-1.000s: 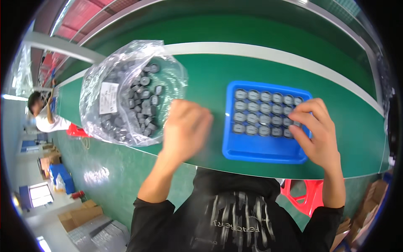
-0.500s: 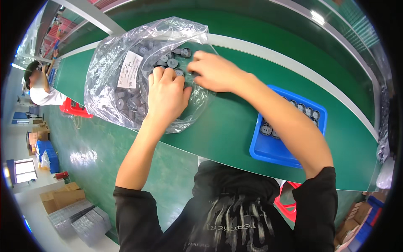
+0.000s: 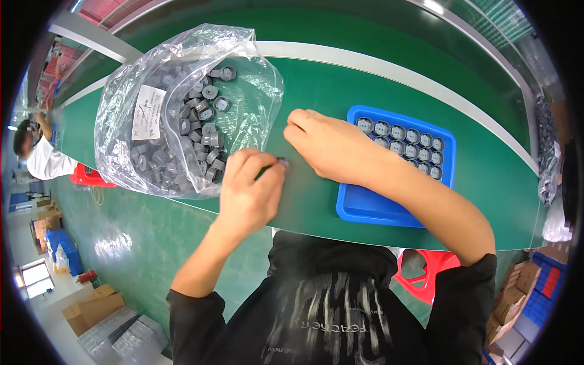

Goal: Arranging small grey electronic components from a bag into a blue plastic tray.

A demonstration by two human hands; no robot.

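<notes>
A clear plastic bag (image 3: 243, 115) lies on its side on the green bench, full of small grey round plastic parts (image 3: 210, 92). Just off the bag's open mouth, my left hand (image 3: 252, 188) is closed with a small grey part (image 3: 283, 162) at its fingertips, mostly hidden by them. My right hand (image 3: 325, 146) hovers over the bench between the bag and a blue tray (image 3: 365, 213). Its fingers are curled together, and whatever they hold is hidden. Rows of the same grey round parts (image 3: 412, 135) stand in the far part of the tray; my right forearm crosses over it.
A white label (image 3: 148, 112) is on the bag. The green workbench (image 3: 310, 207) has a pale raised rail (image 3: 340, 59) along its far side. Red stools (image 3: 426, 274) stand below the near edge. Another person (image 3: 42, 152) sits at the far left.
Both hands have come out of the bag toward the right, the left one with a grey part at its fingertips. The whole view has shifted, and more of the tray's rows now shows.
</notes>
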